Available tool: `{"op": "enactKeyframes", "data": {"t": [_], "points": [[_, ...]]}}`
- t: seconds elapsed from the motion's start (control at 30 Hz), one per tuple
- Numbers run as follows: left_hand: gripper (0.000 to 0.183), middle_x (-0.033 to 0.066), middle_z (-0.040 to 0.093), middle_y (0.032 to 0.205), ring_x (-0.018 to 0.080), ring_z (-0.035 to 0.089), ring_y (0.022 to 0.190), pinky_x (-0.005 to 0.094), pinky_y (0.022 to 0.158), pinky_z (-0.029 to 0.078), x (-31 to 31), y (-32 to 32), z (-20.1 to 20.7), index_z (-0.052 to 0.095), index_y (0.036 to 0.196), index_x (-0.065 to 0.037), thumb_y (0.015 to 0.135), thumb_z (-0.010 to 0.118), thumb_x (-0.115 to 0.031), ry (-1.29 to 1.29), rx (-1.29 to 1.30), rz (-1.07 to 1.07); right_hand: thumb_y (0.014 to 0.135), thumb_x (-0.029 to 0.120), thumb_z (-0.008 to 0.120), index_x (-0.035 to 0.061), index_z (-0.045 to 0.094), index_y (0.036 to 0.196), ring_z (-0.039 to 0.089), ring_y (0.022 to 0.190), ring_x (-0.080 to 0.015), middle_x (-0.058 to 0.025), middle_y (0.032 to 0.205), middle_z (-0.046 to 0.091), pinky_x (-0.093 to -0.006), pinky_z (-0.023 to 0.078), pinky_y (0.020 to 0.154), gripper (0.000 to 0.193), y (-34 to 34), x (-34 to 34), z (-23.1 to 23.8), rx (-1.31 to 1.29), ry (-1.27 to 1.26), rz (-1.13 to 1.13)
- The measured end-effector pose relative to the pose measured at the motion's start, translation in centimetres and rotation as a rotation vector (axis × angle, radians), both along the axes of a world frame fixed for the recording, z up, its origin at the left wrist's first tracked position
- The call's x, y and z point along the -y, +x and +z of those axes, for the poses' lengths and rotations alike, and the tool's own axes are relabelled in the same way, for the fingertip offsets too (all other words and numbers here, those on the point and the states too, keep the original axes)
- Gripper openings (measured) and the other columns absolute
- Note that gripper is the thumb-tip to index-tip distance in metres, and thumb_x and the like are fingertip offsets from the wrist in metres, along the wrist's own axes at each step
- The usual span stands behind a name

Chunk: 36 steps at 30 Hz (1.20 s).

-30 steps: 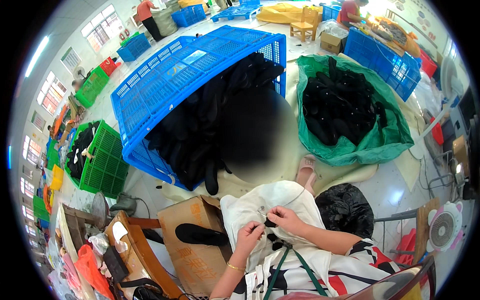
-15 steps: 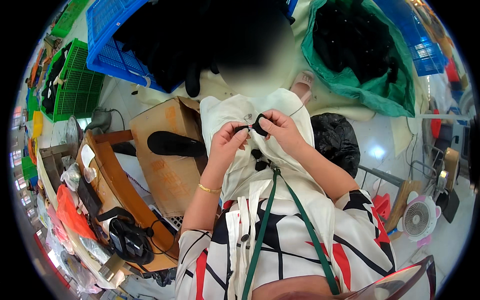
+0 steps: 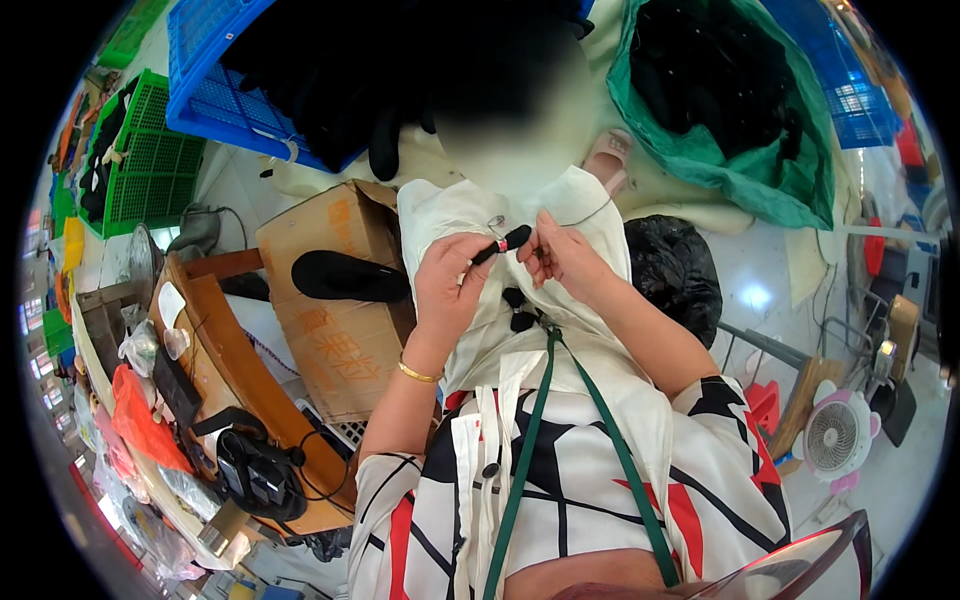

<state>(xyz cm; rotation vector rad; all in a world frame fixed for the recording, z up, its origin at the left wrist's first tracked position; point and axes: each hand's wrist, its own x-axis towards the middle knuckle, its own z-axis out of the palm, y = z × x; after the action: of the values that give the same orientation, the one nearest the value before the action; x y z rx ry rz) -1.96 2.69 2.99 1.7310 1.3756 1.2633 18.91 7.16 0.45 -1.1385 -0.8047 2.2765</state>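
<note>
My left hand (image 3: 448,278) pinches a small black fabric bow (image 3: 515,239) with a red-and-white band at its middle, held over my lap. Close by on the other side, my right hand (image 3: 568,262) has its fingers curled together near the bow's free end; what they hold, if anything, is too small to make out. A thin dark thread (image 3: 600,218) curves over the white apron (image 3: 470,345) beside this hand. Lower on the apron lies another small black bow (image 3: 517,312), below the hands.
A cardboard box (image 3: 335,340) stands at my left with a black slipper-shaped piece (image 3: 350,276) on it. Ahead are a blue crate (image 3: 225,95) of black items and a green sack (image 3: 640,130). A black plastic bag (image 3: 675,280) sits at my right, near a small fan (image 3: 837,440).
My right hand has let go of the bow and drawn slightly away. The bow stays in my left hand, now tilted with its free end upward.
</note>
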Motion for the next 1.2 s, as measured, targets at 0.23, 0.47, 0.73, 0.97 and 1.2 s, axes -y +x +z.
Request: {"op": "enactKeyframes", "data": {"t": [0.23,0.47,0.73,0.97,1.2], "points": [[0.028,0.0065,0.064,0.106,0.0134,0.061,0.093,0.0236,0.071,0.051,0.8,-0.1,0.7,0.063,0.113,-0.002,0.086,0.069,-0.008,-0.324,0.199,-0.079,0.095,0.023,0.061,0.0013,0.064,0.103,0.057,0.075,-0.0069,-0.0004,0.088,0.064,-0.0214,0.047,0.070,0.023,-1.2,0.6,0.5,0.134,0.325,-0.085],[0.018,0.0000,0.065,0.087,0.0058,0.060,0.077,0.0204,0.067,0.049,0.9,-1.3,-1.7,0.064,0.107,-0.003,0.091,0.066,-0.013,-0.678,0.493,-0.106,0.094,0.015,0.063,-0.0002,0.062,0.106,0.055,0.084,-0.0054,-0.0003,0.094,0.062,-0.0201,0.045,0.077,0.019,-1.9,1.9,1.9,0.272,0.603,-0.014],[0.015,0.0002,0.066,0.087,0.0051,0.060,0.076,0.0198,0.065,0.050,1.6,0.1,-0.9,0.065,0.104,-0.001,0.091,0.065,-0.009,-0.555,0.747,-0.066,0.095,0.019,0.061,0.0017,0.063,0.101,0.055,0.075,-0.0064,0.0011,0.085,0.061,-0.0216,0.047,0.070,0.018,-2.3,2.7,0.6,0.077,0.326,-0.167],[0.014,-0.0017,0.064,0.087,0.0043,0.054,0.070,0.0186,0.064,0.046,2.1,-0.7,-1.5,0.066,0.102,-0.002,0.090,0.067,-0.008,-0.495,0.338,-0.026,0.096,0.023,0.059,0.0017,0.064,0.102,0.059,0.081,-0.0096,-0.0011,0.095,0.063,-0.0250,0.049,0.075,0.023,-0.8,1.3,0.3,0.104,0.371,-0.099],[0.013,-0.0040,0.063,0.086,0.0029,0.052,0.070,0.0180,0.063,0.042,2.2,-0.4,-1.2,0.067,0.100,-0.002,0.089,0.069,-0.008,-0.469,0.177,-0.185,0.091,0.016,0.066,0.0019,0.064,0.096,0.054,0.079,-0.0072,0.0004,0.088,0.059,-0.0227,0.045,0.073,0.015,-1.4,0.7,1.2,0.330,0.659,0.164]]}}
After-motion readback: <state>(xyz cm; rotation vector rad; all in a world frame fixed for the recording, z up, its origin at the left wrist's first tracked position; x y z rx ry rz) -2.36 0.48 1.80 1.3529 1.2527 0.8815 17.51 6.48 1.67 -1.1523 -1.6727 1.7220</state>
